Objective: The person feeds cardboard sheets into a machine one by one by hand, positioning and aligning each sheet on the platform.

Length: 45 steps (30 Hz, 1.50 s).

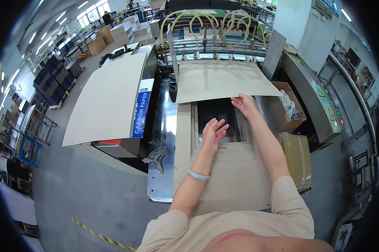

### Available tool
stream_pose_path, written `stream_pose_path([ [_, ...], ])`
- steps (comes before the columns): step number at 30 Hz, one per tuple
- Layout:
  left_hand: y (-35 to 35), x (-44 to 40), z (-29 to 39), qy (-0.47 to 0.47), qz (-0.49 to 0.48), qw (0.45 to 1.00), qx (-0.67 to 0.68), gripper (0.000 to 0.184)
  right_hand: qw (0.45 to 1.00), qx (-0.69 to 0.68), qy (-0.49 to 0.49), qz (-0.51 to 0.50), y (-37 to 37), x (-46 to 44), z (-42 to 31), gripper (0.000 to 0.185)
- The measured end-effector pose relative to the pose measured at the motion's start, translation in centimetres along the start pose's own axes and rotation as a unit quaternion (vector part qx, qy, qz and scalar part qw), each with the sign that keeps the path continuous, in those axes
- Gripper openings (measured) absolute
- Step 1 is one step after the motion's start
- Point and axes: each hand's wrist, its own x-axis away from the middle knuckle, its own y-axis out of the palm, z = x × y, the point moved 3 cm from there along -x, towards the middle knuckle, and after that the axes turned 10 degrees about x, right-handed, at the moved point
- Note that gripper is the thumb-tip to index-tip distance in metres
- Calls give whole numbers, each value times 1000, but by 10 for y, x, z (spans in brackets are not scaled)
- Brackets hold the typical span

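Note:
A plain grey cardboard sheet (pixel 223 77) lies in front of the machine's rollers, its near edge overhanging a stack. My right hand (pixel 245 105) is at that near edge, fingers bent and thumb close to them, seemingly pinching the board. Lower and to the left, my left hand (pixel 215 133) is palm up with its fingers apart and holds nothing. Beneath both hands is the stack of grey cardboard (pixel 231 185), with stepped rectangular outlines around a dark, shiny rectangular area (pixel 216 113). A pale bangle (pixel 198 174) circles my left wrist.
The machine (pixel 214 46) with looping hoses stands ahead. Left are a large board (pixel 109 92), a blue carbon paper box (pixel 142 108) and a grey rag (pixel 156 158) on a metal plate. Right are an open carton (pixel 292 119) holding white cloth and a taped box (pixel 296 159).

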Motion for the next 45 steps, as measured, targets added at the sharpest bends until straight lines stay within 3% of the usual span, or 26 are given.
stream_pose_path([
  [5,0,-1,-1,-4,2,1000,-4,38,1000,4,-14,-3,3,-8,-5,11],
  [28,3,2,-1,-13,-3,1000,-5,37,991,73,101,-54,0,-37,13,26],
  [32,3,3,-2,-11,2,1000,-2,35,975,192,83,-80,11,-3,5,32],
  [34,4,4,-2,-14,4,1000,-2,34,929,364,-55,-45,6,11,-5,34],
  [36,6,4,0,-7,2,1000,-3,34,790,571,-222,11,-16,14,-6,36],
  [37,7,5,-1,-8,-3,1000,-11,33,789,573,-222,4,-27,19,-4,36],
  [39,8,7,-2,-14,-11,999,-30,33,611,700,-340,143,-42,37,-2,42],
  [45,13,11,-3,-12,-16,998,-62,29,552,761,-269,209,-54,68,18,44],
])
